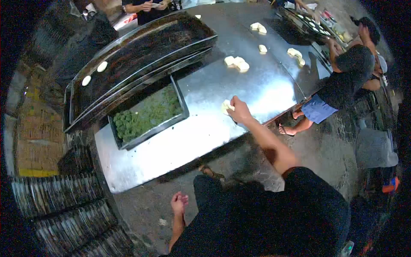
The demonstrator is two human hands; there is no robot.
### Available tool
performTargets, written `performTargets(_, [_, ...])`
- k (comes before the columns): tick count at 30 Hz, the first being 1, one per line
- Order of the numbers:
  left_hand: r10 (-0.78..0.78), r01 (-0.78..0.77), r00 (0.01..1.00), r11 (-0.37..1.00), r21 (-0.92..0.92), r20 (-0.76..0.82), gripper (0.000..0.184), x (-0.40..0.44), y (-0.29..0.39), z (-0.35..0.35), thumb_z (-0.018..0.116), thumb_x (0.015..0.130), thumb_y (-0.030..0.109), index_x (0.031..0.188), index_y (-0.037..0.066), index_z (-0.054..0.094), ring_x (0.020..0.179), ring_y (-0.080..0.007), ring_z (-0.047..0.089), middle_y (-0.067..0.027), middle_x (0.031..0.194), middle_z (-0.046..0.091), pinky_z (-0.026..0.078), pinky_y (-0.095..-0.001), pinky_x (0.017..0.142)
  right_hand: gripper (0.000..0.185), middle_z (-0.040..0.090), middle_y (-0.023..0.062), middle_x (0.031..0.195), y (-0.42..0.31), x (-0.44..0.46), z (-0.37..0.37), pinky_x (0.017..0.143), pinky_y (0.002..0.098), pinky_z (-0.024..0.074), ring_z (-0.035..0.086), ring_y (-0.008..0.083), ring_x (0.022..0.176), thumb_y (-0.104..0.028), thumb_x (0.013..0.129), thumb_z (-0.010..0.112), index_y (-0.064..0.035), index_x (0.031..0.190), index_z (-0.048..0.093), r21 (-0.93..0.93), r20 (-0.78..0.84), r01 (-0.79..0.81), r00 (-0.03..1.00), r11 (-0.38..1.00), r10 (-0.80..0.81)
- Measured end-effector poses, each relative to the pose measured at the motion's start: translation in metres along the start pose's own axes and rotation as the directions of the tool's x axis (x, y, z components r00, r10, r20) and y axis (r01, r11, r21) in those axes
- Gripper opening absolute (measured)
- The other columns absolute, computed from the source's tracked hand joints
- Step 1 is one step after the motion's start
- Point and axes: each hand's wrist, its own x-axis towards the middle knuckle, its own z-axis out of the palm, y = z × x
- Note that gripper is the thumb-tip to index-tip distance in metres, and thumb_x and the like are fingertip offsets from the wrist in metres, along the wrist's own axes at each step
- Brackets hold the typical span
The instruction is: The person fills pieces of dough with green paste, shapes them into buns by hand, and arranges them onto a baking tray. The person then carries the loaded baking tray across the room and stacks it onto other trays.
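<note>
My right hand (240,111) reaches over the metal table (205,92), its fingers closed round a pale piece of dough (226,107) near the front edge. My left hand (180,203) hangs low in front of the table, fingers loosely curled and apart, with nothing visible in it. Beyond my right hand lies a cluster of dough pieces (240,65). More dough pieces (258,28) sit farther back, with a single dough piece (263,49) and another small group (296,56) to the right. A rectangular tray (185,103) to the left holds a crumbly green mass (147,115).
Stacked long dark trays (141,64) cover the table's back left; two oval dough pieces (102,67) lie on top. A co-worker (355,64) stands at the right, another person (147,8) at the back. Racked flat trays (68,197) stand lower left.
</note>
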Motion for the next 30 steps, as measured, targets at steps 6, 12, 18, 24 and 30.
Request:
performTargets(6, [-0.176,0.183,0.981,0.979,0.086,-0.081,0.039,0.003,0.016,-0.013,0.046,0.098,0.036,0.116,0.004,0.060,0.061,-0.0237,0.061,-0.0095,0.080,0.067,0.051,-0.0390,0.057,0.046,0.068,0.0197,0.101,-0.081,0.097,-0.053,0.082,0.0391,0.0518,0.066,0.0342,0.092,-0.009,0.073,0.067,-0.0085,0.119,0.063,0.239,-0.164,0.409,0.911,0.880,-0.379])
performTargets(12, [-0.291,0.285,0.957,0.923,0.257,-0.015,0.040,-0.012,0.000,-0.032,0.048,0.098,0.036,0.117,0.003,0.061,0.065,-0.0216,0.061,-0.0086,0.082,0.067,0.051,-0.0377,0.059,0.035,0.062,0.0172,0.096,-0.171,0.264,-0.056,0.083,0.0468,0.0500,0.060,0.0365,0.097,-0.016,0.077,0.062,-0.0088,0.110,0.068,-0.272,-0.614,0.535,0.543,0.800,-0.573])
performTargets(18, [-0.322,0.241,0.940,0.860,0.450,0.112,0.041,-0.006,0.049,-0.002,0.050,0.098,0.036,0.117,0.002,0.061,0.069,-0.0195,0.062,-0.0078,0.084,0.067,0.050,-0.0363,0.062,0.041,0.065,0.0178,0.104,-0.164,0.248,-0.045,0.102,0.0529,0.0331,0.057,0.0382,0.109,-0.045,0.085,0.056,-0.0099,0.101,0.072,0.095,-0.308,0.274,0.922,0.957,-0.233])
performTargets(24, [-0.191,-0.055,0.904,0.836,0.545,0.384,0.043,-0.039,0.137,0.099,0.052,0.098,0.037,0.117,0.000,0.062,0.072,-0.0175,0.062,-0.0069,0.085,0.067,0.050,-0.0349,0.064,0.053,0.051,0.0118,0.126,0.019,0.191,-0.052,0.086,0.0549,0.0466,0.047,0.0375,0.118,-0.044,0.077,0.071,-0.0234,0.125,0.060,-0.380,-0.497,-0.087,0.859,0.921,-0.124])
performTargets(30, [0.505,-0.574,0.817,0.674,0.465,0.278,0.030,-0.012,0.299,0.360,0.063,0.092,0.021,0.107,-0.005,0.064,0.078,-0.0117,0.059,-0.0057,0.086,0.066,0.047,-0.0256,0.074,0.050,0.054,0.0122,0.118,0.099,0.245,-0.060,0.086,0.0472,0.0474,0.052,0.0353,0.110,-0.041,0.079,0.071,-0.0242,0.125,0.060,-0.261,-0.116,0.173,0.971,0.950,-0.208])
